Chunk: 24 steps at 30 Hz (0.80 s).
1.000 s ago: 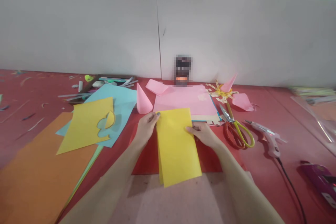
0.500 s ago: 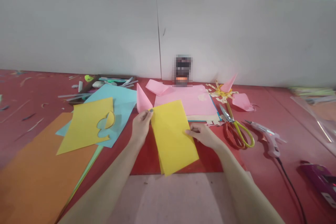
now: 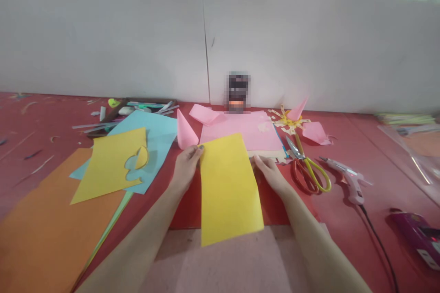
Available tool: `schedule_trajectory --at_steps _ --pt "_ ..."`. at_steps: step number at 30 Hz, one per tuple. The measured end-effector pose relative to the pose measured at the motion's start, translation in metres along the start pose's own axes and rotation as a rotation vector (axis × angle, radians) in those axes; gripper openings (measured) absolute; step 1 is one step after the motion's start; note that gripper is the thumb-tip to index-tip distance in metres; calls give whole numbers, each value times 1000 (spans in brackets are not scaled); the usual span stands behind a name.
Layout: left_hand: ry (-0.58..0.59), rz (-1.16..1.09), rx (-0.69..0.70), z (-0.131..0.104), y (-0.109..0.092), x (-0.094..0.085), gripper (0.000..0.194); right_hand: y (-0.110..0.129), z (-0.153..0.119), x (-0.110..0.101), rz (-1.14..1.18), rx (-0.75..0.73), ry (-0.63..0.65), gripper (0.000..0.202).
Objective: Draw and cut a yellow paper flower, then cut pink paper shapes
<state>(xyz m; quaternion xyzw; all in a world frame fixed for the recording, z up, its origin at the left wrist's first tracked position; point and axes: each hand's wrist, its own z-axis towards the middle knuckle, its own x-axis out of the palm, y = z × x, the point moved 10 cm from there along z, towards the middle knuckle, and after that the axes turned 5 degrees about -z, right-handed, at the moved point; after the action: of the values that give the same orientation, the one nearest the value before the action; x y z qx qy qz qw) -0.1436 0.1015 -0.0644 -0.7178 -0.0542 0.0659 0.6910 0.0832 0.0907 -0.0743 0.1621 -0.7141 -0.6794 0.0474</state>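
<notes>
My left hand (image 3: 185, 167) pinches a yellow paper sheet (image 3: 228, 194) at its upper left corner, thumb on top. The sheet tilts above a red board (image 3: 278, 210), its lower edge toward me. Beside the sheet's right edge is my right hand (image 3: 270, 176), thumb stretched out and off the paper; its other fingers are partly hidden. A pink paper cone (image 3: 185, 130) stands just beyond my left hand. Past the sheet lies pink paper (image 3: 237, 126). Scissors (image 3: 307, 167) with one red and one yellow handle lie right of my right hand.
At right are a glue gun (image 3: 345, 176) with a cord and a purple device (image 3: 414, 236). Yellow cut paper (image 3: 106, 160), blue paper (image 3: 158, 123) and orange paper (image 3: 55, 219) overlap at left. Behind them sits a tray of pens (image 3: 122, 107). A white wall (image 3: 137, 32) bounds the back.
The yellow sheet has turned and come slightly closer, its lower edge swinging toward me. My right thumb has come off its right edge. My left hand keeps its pinch.
</notes>
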Motion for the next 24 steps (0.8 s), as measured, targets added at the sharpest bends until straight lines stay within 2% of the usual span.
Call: schedule_trajectory --at_steps 4,7,11,18,24 --pt "221 157 4 -9 -3 29 31 -2 0 -8 102 21 -50 53" --pt "299 247 28 -13 -4 39 31 4 1 -9 -38 -22 -53 47" --pt "391 254 27 -15 -3 48 29 12 1 4 -189 -84 43 37" --pt "394 277 31 -16 -5 48 30 -2 0 5 -122 -4 76 45" --pt "400 261 33 -15 -6 48 31 -8 0 3 -112 14 72 45"
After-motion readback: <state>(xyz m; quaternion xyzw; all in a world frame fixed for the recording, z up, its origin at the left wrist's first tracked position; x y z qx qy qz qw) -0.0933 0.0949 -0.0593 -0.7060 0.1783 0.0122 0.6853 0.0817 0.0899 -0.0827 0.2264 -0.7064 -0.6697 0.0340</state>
